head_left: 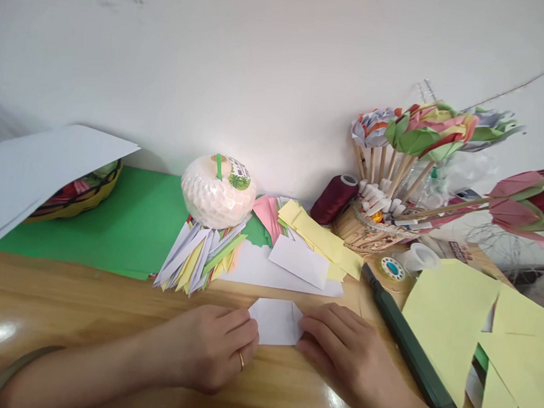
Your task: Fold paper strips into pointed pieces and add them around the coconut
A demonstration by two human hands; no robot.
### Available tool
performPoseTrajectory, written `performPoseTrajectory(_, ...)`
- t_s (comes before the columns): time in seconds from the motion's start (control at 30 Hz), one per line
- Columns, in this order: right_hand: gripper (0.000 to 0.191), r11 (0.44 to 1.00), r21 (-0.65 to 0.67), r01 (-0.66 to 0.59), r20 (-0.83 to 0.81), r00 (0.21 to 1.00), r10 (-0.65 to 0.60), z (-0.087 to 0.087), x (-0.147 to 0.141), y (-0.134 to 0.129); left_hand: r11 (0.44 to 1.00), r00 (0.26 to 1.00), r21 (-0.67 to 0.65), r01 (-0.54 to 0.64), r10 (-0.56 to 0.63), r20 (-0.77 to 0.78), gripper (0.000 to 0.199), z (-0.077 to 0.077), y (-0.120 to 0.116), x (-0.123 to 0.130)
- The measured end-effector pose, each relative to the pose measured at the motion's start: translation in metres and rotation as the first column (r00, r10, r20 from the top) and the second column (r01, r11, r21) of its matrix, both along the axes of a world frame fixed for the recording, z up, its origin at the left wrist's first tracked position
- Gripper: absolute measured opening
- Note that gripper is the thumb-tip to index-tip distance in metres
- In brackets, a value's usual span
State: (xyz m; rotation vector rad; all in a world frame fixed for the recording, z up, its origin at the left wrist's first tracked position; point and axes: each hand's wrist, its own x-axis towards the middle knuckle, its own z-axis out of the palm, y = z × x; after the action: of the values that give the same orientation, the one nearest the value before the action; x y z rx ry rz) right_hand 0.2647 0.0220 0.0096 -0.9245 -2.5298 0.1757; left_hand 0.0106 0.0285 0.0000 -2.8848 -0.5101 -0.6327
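Note:
A small white paper (277, 322) lies on the wooden table between my hands, its two upper corners folded in. My left hand (218, 347), with a ring on one finger, pinches the paper's left edge. At the right edge, my right hand (348, 352) holds the paper with its fingers pressed together. Just behind are a white paper slip (300, 260) and a fan of folded strips (198, 255) in white, yellow and green.
A netted round object (218, 191) rests behind the strips. Green sheets (135, 219) and a basket (86, 197) under white paper are left. Rightward are a dark green tool (415, 357), yellow sheets (450, 316), maroon thread (334, 199) and paper flowers (426, 131).

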Motion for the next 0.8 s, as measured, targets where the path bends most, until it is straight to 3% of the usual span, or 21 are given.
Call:
performPoseTrajectory(0.17,0.014,0.996,0.088,-0.012,0.048,0.999,0.007,0.003,-0.004,-0.001,0.998,0.999,-0.056,-0.036,0.037,0.023,0.021,0.001,0.002,0.000)
performPoseTrajectory(0.43,0.017,0.996,0.085,-0.021,0.065,0.998,0.016,0.003,-0.008,-0.004,1.000,0.999,0.006,-0.027,0.027,0.046,0.027,-0.002,0.000,0.000)
performPoseTrajectory(0.57,0.015,0.995,0.098,-0.023,0.032,0.999,0.020,-0.002,-0.010,-0.006,0.994,0.989,-0.040,-0.099,0.103,0.109,0.024,-0.005,0.001,0.002)
performPoseTrajectory(0.8,0.011,1.000,0.003,0.030,-0.010,0.999,-0.030,-0.006,-0.013,-0.003,0.966,0.963,-0.157,-0.204,0.227,0.148,0.026,-0.008,0.000,0.008)
